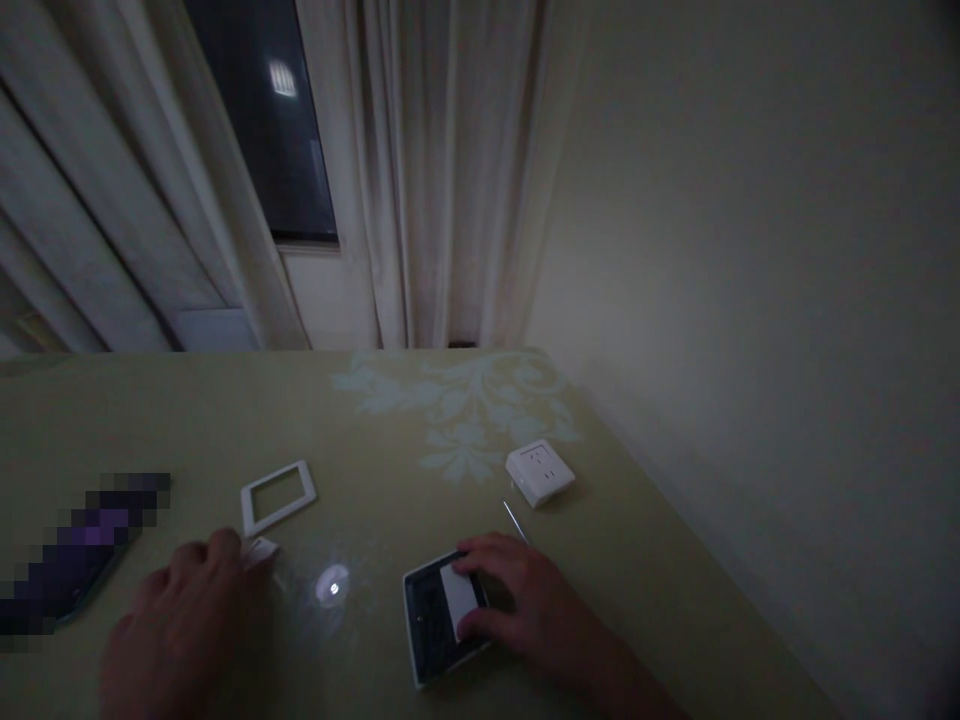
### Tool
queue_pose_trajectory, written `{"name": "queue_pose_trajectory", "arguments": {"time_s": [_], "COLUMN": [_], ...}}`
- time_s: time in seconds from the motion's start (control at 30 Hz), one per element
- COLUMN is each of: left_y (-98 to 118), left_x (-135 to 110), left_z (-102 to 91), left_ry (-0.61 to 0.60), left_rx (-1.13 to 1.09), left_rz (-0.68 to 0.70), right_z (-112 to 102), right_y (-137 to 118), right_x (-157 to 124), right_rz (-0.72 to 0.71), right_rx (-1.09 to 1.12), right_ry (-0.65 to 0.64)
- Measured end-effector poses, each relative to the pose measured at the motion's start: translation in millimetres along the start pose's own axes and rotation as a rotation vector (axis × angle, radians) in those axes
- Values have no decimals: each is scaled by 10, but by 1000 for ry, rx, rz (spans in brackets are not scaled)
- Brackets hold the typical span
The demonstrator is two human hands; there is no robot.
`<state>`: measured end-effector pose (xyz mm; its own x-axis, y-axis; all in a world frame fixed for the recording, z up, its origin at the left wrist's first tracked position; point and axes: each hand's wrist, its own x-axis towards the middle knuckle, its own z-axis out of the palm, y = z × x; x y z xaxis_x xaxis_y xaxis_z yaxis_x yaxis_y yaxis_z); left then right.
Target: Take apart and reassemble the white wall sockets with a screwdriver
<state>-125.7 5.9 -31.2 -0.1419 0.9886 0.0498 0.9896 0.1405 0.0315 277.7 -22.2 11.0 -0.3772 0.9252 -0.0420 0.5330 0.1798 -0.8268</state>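
My left hand point(180, 620) is at the lower left, its fingers closed on a small white plastic piece point(262, 550) just above the table. Beside it lies a white rectangular frame point(304, 480) with an open middle. My right hand point(525, 600) reaches over a dark-centred wall switch housing point(430, 630) with a white rim, which lies on the table. Its thumb and fingers pinch a white rectangular switch rocker point(459, 600) by the ends, over the right part of the housing. I cannot tell whether the rocker is seated in it.
Beyond my right hand lies a thin metal shaft point(515, 520), its other end hidden. A white wall socket point(541, 470) rests close by. A blurred-out dark device point(90, 555) lies at the left. The table point(375, 450) borders a wall point(750, 300) at right; curtains point(420, 180) hang behind.
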Motion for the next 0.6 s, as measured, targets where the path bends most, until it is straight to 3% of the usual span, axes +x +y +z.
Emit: {"name": "queue_pose_trajectory", "arguments": {"time_s": [0.07, 0.17, 0.23, 0.4, 0.5, 0.6], "left_y": [-57, 72, 239, 738, 1033, 1250], "left_x": [6, 45, 79, 35, -89, -211], "left_z": [75, 138, 140, 15, -96, -163], "left_ry": [-43, 48, 53, -144, -138, -118], "left_rx": [-75, -141, -275, -778, -1105, -1253], "left_rz": [49, 84, 93, 224, 266, 321], "right_z": [-7, -20, -20, 20, 58, 96], "right_y": [-17, -36, -41, -31, -28, -18], "right_x": [-6, -12, -11, 9, 14, 13], "right_rz": [-4, -28, -39, -28, -6, 20], "right_rx": [-6, -14, -25, -93, -119, -81], "right_ry": [-4, -25, -30, 18, 60, 98]}}
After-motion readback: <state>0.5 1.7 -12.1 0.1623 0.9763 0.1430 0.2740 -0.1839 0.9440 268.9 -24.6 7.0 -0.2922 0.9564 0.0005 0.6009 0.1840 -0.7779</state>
